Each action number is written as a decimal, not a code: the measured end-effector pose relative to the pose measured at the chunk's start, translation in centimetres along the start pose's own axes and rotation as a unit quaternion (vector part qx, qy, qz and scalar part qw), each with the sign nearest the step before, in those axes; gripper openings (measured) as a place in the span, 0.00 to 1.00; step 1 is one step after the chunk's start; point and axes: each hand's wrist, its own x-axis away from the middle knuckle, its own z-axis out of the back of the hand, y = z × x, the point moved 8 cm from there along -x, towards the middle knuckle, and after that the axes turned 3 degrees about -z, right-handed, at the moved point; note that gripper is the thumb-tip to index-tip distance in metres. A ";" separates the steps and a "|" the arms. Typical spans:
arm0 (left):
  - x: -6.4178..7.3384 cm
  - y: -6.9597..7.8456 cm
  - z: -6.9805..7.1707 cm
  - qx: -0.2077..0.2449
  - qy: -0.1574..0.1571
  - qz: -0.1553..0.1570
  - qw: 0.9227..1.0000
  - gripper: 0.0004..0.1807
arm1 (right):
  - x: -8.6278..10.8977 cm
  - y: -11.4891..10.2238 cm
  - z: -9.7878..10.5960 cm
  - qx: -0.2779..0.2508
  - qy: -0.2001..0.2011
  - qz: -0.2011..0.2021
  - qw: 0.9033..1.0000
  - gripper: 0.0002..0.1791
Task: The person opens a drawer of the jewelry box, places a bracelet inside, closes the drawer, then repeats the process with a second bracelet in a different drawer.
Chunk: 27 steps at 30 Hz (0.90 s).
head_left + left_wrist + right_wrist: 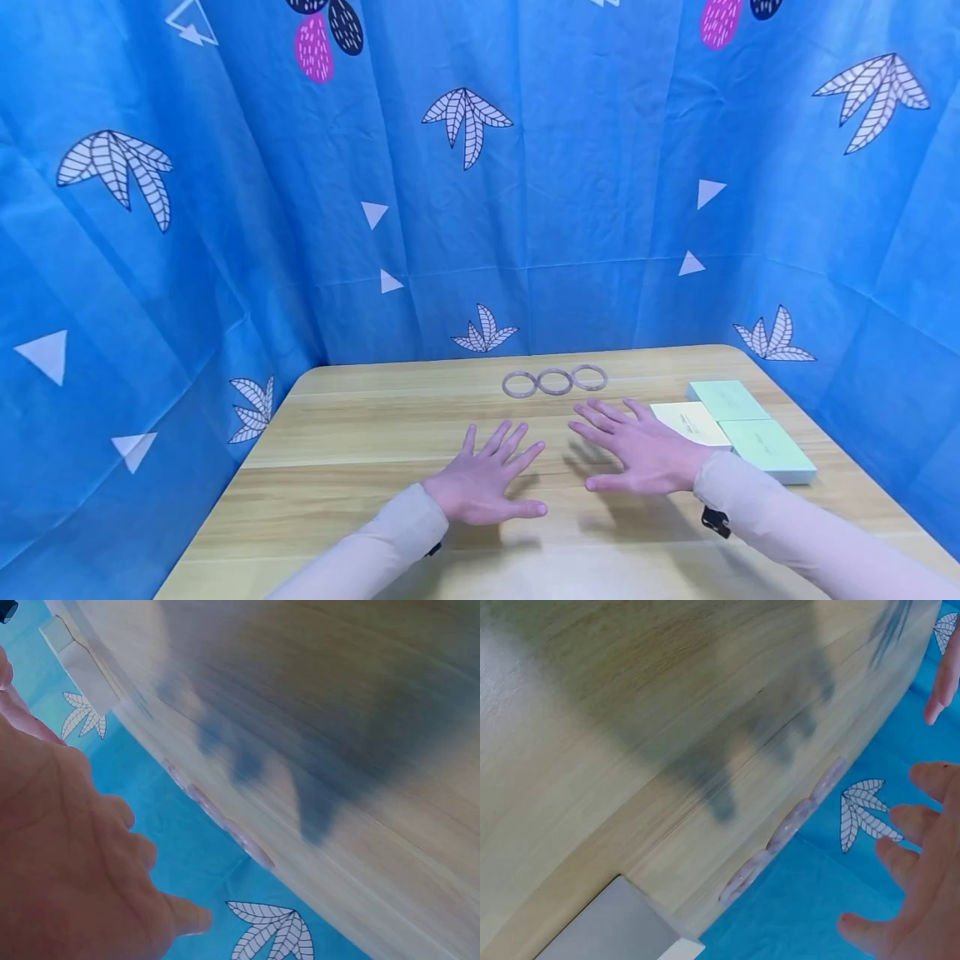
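Observation:
Both hands hover above a wooden table, palms down with fingers spread. My left hand (491, 482) is left of centre and holds nothing; its palm fills the lower left of the left wrist view. To the right, my right hand (641, 450) is also bare, nearest to the pale yellow box (688, 423). Beyond the hands, three purplish bangles lie flat in a row: a left bangle (519, 395), a middle bangle (555, 392) and a right bangle (590, 388). Neither hand touches them. Cast shadows of the fingers fall on the wood in both wrist views.
On the table's right side, a pale green box (727, 400) and a second green box (768, 450) lie beside the yellow one. Blue patterned curtain (577, 208) surrounds the back and sides of the wooden table (337, 433).

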 end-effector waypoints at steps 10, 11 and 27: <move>-1.1 0.6 -0.1 0.000 0.002 -0.014 1.000 0.49 | 0.3 0.6 0.8 0.017 0.038 0.007 0.999 0.44; -1.2 0.6 0.0 0.000 0.004 -0.015 1.000 0.48 | 0.3 0.7 0.9 0.018 0.044 0.008 0.999 0.44; -3.8 2.0 1.4 0.008 0.060 -0.037 0.997 0.48 | 0.8 2.8 1.6 0.002 0.045 -0.024 0.999 0.34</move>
